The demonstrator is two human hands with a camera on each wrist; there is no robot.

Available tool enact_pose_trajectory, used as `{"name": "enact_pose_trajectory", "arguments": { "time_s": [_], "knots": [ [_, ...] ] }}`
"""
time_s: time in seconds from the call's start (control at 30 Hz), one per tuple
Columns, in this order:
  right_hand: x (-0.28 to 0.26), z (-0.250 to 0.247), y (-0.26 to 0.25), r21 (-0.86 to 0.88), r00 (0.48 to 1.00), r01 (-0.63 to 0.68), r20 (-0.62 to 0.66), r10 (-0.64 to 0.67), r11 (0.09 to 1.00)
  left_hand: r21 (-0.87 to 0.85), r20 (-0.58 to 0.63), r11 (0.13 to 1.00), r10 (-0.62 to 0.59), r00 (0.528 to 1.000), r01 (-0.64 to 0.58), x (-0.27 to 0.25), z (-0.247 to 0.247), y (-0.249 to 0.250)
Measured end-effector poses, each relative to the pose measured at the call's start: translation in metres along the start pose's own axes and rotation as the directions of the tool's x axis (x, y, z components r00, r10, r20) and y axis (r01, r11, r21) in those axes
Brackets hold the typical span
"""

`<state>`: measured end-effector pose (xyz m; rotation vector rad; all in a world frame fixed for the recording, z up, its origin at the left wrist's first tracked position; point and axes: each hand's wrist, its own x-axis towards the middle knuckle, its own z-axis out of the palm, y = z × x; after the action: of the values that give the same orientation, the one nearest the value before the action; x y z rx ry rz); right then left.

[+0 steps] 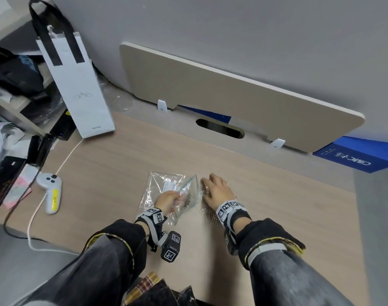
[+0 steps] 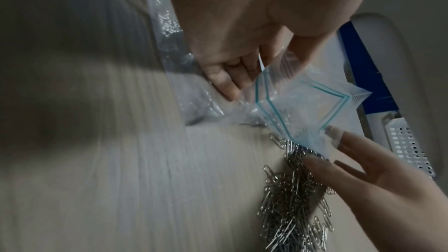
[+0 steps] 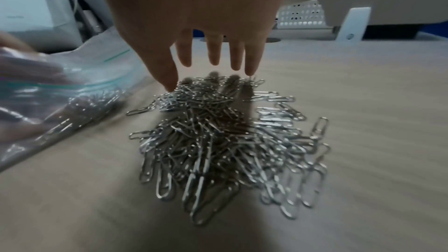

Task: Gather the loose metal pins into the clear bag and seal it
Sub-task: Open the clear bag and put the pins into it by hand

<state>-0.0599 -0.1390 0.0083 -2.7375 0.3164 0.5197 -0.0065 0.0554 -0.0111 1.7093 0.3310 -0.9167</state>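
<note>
Your left hand [image 1: 166,198] is gripping the clear zip bag [image 1: 187,198] near the lower middle of the head view, its fingers [image 2: 225,81] curled into the plastic by the teal zip line and holding the mouth propped open toward the right. Some paper clips are already lying inside the bag, showing through the plastic at the left edge of the right wrist view. Your right hand [image 1: 216,189] is hovering just right of the bag, palm down, with its fingers [image 3: 214,53] spread and nearly straight, holding nothing; the thumb tip and the little finger tip are touching the far edge of the pile. The loose paper clips [image 3: 225,137] are lying heaped on the tabletop [image 1: 277,217] under and in front of that hand, filling the centre of the right wrist view, with the nearest ones reaching the bag's open mouth in the left wrist view. A second crumpled clear bag [image 1: 161,184] is lying flat under and behind your left hand. A white controller [image 1: 50,192] is resting at the left of the frame, and a tall white paper bag [image 1: 78,89] is standing at the upper left.
</note>
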Motion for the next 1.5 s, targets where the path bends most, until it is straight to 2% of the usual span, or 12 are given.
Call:
{"name": "enact_pose_trajectory", "arguments": {
  "time_s": [0.07, 0.2, 0.33, 0.4, 0.5, 0.6, 0.7, 0.9, 1.03, 1.2, 1.3, 1.5],
  "knots": [
    [0.004, 0.005, -0.008, -0.041, 0.998, 0.047, 0.042, -0.045, 0.998, -0.034, -0.009, 0.999, -0.018, 1.000, 0.018, 0.001, -0.001, -0.002],
    [-0.008, 0.015, -0.006, -0.071, 0.990, 0.142, 0.004, -0.142, 0.987, -0.028, 0.015, 0.999, -0.020, 1.000, 0.020, 0.003, 0.002, -0.004],
    [-0.035, 0.022, 0.012, -0.046, 0.982, 0.187, 0.002, -0.187, 0.981, -0.102, 0.019, 0.992, -0.076, 0.997, 0.078, 0.000, 0.008, 0.003],
    [-0.043, 0.019, 0.022, -0.012, 0.985, 0.161, -0.055, -0.162, 0.987, -0.134, 0.026, 0.986, -0.097, 0.995, 0.100, -0.002, 0.009, 0.006],
    [-0.038, 0.004, 0.035, 0.072, 0.987, 0.012, -0.160, 0.000, 0.997, -0.196, -0.001, 0.975, -0.106, 0.994, 0.104, -0.008, 0.012, 0.010],
    [-0.022, -0.007, 0.039, 0.077, 0.988, -0.097, -0.113, 0.106, 0.992, -0.183, -0.013, 0.978, -0.107, 0.994, 0.103, -0.007, 0.013, 0.008],
    [-0.010, -0.004, 0.029, 0.037, 0.996, -0.088, -0.032, 0.089, 0.995, -0.173, 0.001, 0.979, -0.113, 0.994, 0.111, -0.003, 0.011, 0.004],
    [-0.043, 0.028, 0.020, -0.082, 0.995, 0.095, 0.003, -0.095, 0.992, -0.129, -0.002, 0.987, -0.095, 0.996, 0.094, -0.006, 0.013, 0.008],
    [-0.062, 0.030, 0.029, -0.174, 0.998, 0.057, 0.037, -0.051, 0.983, -0.091, 0.012, 0.993, -0.075, 0.997, 0.076, -0.011, 0.017, 0.011],
    [-0.060, 0.027, 0.033, -0.259, 0.999, 0.001, 0.050, 0.013, 0.966, -0.064, 0.017, 0.996, -0.055, 0.998, 0.056, -0.009, 0.017, 0.007],
    [-0.054, 0.029, 0.030, -0.186, 0.999, -0.013, 0.026, 0.018, 0.982, -0.119, -0.019, 0.991, -0.061, 0.998, 0.059, -0.007, 0.017, 0.004],
    [-0.042, 0.036, 0.025, 0.004, 0.997, -0.062, -0.051, 0.062, 0.998, -0.120, -0.027, 0.992, -0.052, 0.998, 0.049, -0.010, 0.017, 0.004]
  ]
}}
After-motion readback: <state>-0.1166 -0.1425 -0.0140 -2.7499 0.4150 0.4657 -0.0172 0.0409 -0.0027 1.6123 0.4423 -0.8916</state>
